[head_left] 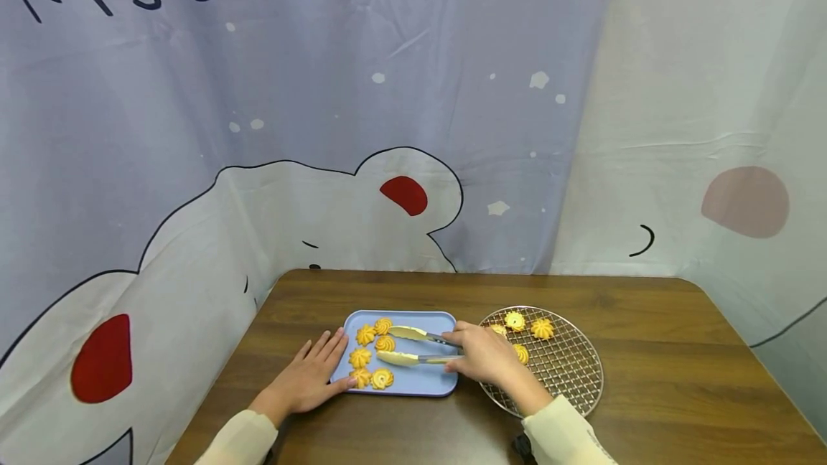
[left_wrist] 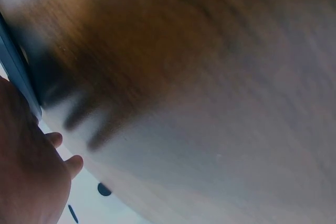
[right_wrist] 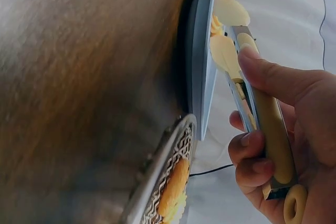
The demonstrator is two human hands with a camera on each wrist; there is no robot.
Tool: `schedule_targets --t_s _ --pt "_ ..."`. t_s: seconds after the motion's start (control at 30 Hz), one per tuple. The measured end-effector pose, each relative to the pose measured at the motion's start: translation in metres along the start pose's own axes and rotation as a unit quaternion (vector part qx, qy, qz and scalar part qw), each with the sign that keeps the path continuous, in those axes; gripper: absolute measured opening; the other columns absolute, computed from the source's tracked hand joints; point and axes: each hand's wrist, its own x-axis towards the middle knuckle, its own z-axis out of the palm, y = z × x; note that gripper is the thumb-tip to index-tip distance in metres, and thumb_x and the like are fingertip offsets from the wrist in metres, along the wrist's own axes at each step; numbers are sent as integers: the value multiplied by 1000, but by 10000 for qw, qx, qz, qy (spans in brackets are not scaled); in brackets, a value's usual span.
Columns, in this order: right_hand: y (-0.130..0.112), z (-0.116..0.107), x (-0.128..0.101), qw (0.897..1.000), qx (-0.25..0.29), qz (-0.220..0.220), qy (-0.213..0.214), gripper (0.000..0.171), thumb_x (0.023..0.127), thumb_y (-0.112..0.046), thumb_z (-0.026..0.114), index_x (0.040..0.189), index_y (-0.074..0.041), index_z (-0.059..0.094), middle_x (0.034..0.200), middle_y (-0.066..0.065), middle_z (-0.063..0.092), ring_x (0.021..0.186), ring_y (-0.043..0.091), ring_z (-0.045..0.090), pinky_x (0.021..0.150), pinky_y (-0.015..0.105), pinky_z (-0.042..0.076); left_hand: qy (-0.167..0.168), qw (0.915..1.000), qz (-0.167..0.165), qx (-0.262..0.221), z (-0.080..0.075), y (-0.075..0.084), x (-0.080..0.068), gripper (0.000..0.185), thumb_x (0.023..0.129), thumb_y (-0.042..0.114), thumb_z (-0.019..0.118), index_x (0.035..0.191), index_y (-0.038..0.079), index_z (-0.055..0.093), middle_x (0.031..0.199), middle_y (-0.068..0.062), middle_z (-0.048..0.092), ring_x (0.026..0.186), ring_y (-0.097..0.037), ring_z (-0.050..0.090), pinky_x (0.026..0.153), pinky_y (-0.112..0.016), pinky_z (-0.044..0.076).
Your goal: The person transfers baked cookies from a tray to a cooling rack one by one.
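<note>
My right hand (head_left: 489, 356) grips a pair of tongs (right_wrist: 270, 129) with pale yellow tips and handle grips, thumb on one arm and curled fingers on the other. The spread tips reach over the light blue tray (head_left: 423, 381), one on each side of a swirled yellow cookie (head_left: 385, 343); contact cannot be made out. Several more piped cookies (head_left: 360, 358) lie along the tray's left side. My left hand (head_left: 309, 376) rests with straight, spread fingers at the tray's left edge, its thumb on the near left corner.
A round wire rack (head_left: 568, 372) stands right of the tray, partly under my right forearm. Several cookies (head_left: 542, 329) lie on its far and left parts. Both stand on a brown wooden table (head_left: 672, 372), with a printed curtain (head_left: 504, 128) hanging behind it.
</note>
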Motion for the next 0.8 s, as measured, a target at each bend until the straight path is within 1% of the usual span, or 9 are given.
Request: schedule_targets --t_s 0.13,0.27,0.37,0.43,0.5,0.6,0.67,0.8 --pt "-3 2 0 9999 64 82 9 59 77 -42 86 129 -18 72 111 -6 68 75 14 61 61 30 48 5 10000 21 -51 0 1 0 89 100 69 37 162 7 21 169 -11 16 154 -38 16 120 -64 15" --pt "-5 3 -1 9997 157 180 -19 58 77 -40 86 129 -17 72 107 -7 68 69 10 55 59 28 45 86 9999 90 -107 1 1 0 88 100 67 40 161 6 24 169 -13 19 153 -40 19 118 -65 16" --pt "-6 3 -1 9996 160 242 -15 57 77 -40 86 129 -18 72 107 -7 68 68 9 53 58 27 44 141 9997 110 -155 2 -1 1 88 100 66 43 161 5 26 168 -14 21 152 -41 20 118 -66 17" --pt "-7 3 -2 9995 161 288 -21 57 78 -40 86 129 -19 72 107 -8 68 68 9 53 58 27 44 118 9998 99 -143 3 -2 1 88 100 67 42 161 5 25 168 -14 20 153 -41 20 118 -66 16" --pt "-7 2 -3 9995 142 298 -24 56 78 -39 85 129 -20 72 108 -8 68 69 10 54 58 27 44 58 9999 21 -112 4 -2 2 90 99 70 40 162 7 23 169 -11 18 154 -38 18 119 -64 16" --pt "-8 2 -4 9997 71 232 16 54 79 -40 85 128 -20 73 110 -8 69 73 12 59 59 28 45 -65 10000 -65 -14 5 -3 3 92 98 73 35 163 10 18 170 -7 13 155 -35 15 120 -62 15" --pt "-8 1 -7 9998 41 183 68 53 80 -40 84 127 -20 73 111 -8 68 75 13 60 59 29 46 -88 9999 -97 -9 5 -4 3 93 98 74 34 163 11 18 170 -7 13 155 -35 15 121 -62 14" --pt "-7 -4 -13 9997 28 142 219 52 79 -40 85 126 -21 74 106 -9 67 71 10 57 57 27 44 -85 9999 -89 -19 4 -4 3 92 98 74 35 163 10 19 170 -7 13 155 -35 15 121 -62 14"
